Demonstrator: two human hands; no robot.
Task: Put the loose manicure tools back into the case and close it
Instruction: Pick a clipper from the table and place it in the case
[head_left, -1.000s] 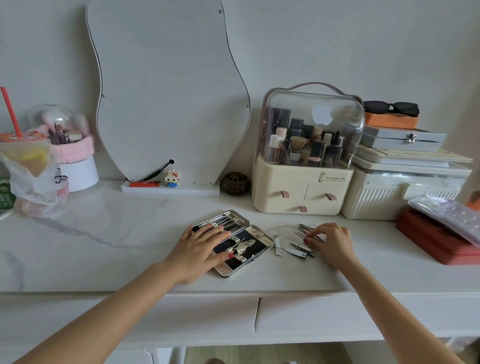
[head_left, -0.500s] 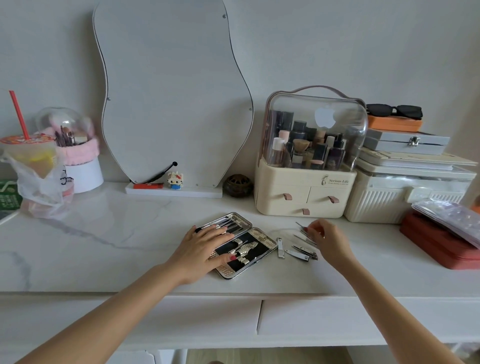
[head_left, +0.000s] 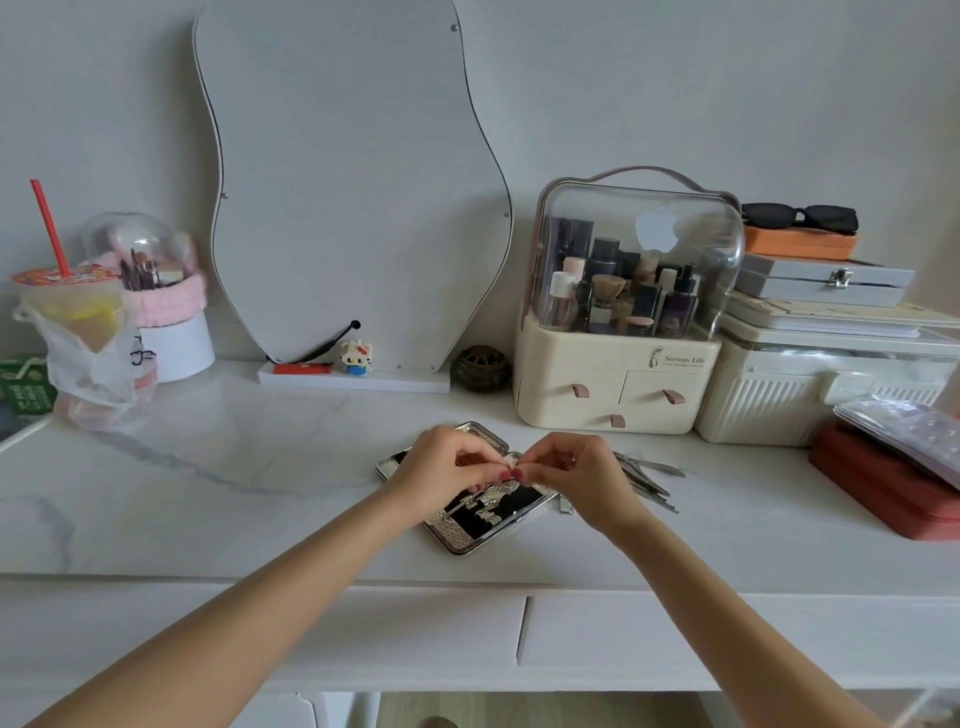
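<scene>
Both hands meet at mid-frame over the open case (head_left: 470, 519): your left hand (head_left: 441, 470) and right hand (head_left: 582, 475) curl, fingertips touching, seemingly pinching something too small to identify. Seat it squarely in its strap; loose tools (head_left: 647, 483) wait just right on the table (head_left: 234, 478).

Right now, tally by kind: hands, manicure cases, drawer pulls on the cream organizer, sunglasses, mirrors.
Hands: 2 (left hand, right hand)
Manicure case: 1
Drawer pulls: 3
Sunglasses: 1
Mirror: 1
Total: 8
</scene>
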